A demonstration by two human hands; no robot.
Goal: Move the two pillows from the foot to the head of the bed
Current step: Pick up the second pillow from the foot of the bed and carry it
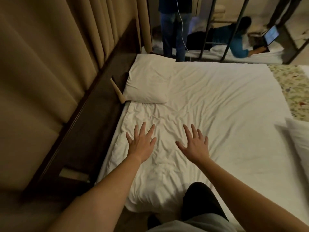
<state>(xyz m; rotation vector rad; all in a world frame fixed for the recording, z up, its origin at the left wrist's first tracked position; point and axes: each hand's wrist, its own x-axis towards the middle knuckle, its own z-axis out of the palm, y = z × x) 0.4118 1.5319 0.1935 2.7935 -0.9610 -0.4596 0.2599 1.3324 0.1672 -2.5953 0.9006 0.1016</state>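
One white pillow (148, 81) lies flat against the padded headboard (50, 72) at the far left of the bed (225, 106). A second white pillow (299, 139) shows only partly at the right edge of the frame. My left hand (142, 143) and my right hand (195, 144) hover side by side over the wrinkled white sheet near the headboard, fingers spread, palms down, holding nothing. Whether they touch the sheet I cannot tell.
A dark wooden ledge (93, 124) runs between headboard and mattress. A floral runner (291, 91) crosses the bed at the right. Beyond the bed a person (173, 30) stands, and another lies on a mattress by a laptop (270, 36) behind dark metal bars (207, 30).
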